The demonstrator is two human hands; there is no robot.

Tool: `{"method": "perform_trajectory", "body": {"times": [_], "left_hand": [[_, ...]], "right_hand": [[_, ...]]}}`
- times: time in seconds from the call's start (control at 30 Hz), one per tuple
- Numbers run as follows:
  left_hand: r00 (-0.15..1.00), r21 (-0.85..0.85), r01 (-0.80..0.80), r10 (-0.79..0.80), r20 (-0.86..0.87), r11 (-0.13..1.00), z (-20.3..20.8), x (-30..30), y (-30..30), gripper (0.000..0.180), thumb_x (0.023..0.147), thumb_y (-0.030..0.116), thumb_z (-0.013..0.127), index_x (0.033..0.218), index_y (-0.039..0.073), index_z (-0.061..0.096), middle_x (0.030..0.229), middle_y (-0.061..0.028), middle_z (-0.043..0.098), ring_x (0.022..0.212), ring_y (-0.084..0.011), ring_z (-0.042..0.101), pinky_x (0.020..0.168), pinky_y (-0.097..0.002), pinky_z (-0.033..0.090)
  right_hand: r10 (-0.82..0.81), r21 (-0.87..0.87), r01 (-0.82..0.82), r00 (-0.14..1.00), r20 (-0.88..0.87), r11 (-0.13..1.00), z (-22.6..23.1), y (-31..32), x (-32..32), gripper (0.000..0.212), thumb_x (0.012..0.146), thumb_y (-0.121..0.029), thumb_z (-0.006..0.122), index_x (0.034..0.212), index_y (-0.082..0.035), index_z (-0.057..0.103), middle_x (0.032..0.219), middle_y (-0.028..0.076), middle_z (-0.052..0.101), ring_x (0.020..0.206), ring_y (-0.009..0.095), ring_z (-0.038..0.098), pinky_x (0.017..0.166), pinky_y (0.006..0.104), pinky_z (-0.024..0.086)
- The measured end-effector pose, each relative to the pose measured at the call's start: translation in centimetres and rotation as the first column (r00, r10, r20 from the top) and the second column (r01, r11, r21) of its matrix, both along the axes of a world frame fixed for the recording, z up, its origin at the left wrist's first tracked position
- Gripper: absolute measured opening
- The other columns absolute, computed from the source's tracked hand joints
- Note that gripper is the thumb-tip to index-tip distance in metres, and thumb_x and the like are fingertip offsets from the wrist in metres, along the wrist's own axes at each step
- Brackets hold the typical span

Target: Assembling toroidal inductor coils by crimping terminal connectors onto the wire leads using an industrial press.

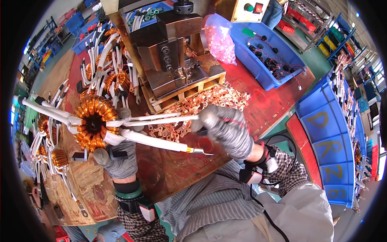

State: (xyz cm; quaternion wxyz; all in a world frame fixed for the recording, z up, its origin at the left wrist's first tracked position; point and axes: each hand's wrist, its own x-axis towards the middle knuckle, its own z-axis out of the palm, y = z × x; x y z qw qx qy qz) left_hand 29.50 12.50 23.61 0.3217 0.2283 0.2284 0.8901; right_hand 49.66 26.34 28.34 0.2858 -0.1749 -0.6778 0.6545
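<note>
several wired parts [272, 63] in blue bin [253, 69], coil [84, 130] held

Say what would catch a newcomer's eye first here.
Probably the orange coil: it sits at left in the gloved left hand, a white lead running to the right hand. Next, perhaps, the dark press at top centre and the copper lugs strewn at its foot; then the large blue bin at far right.
</note>
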Motion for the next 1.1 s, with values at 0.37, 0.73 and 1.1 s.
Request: {"method": "perform_trajectory", "body": {"times": [0.37,0.73,1.1], "left_hand": [[0.991,0.154,0.018,-0.038,0.125,0.988,0.5,-0.7,0.0,0.078,0.061,0.042,0.071,0.125,0.014,0.037,0.123,-0.0126,0.041,0.102,-0.0271,0.045,0.097,-0.0404,0.030],[0.991,0.059,-0.063,0.056,0.121,0.996,0.2,-0.9,0.6,0.084,0.057,0.041,0.074,0.126,0.017,0.034,0.120,-0.0046,0.044,0.106,-0.0263,0.044,0.092,-0.0433,0.037],[0.997,-0.069,-0.082,0.082,-0.005,0.994,0.7,-0.6,0.5,0.091,0.056,0.048,0.073,0.128,0.015,0.029,0.121,-0.0102,0.041,0.105,-0.0299,0.045,0.088,-0.0468,0.040]], "right_hand": [[0.002,-0.125,-0.002,1.000,0.002,0.992,0.8,1.9,1.5,0.029,0.087,-0.032,0.047,0.099,-0.007,0.053,0.079,0.001,0.054,0.057,0.004,0.044,0.050,0.0173,0.036],[0.113,0.347,-0.069,0.988,-0.108,0.935,0.7,2.9,0.6,0.022,0.090,-0.020,0.042,0.100,-0.003,0.052,0.081,0.005,0.055,0.075,0.012,0.054,0.069,0.0264,0.044],[0.098,0.431,-0.054,0.992,-0.081,0.901,1.1,2.9,0.2,0.020,0.089,-0.015,0.042,0.103,-0.004,0.051,0.083,0.005,0.057,0.076,0.013,0.057,0.069,0.0269,0.046]]}}
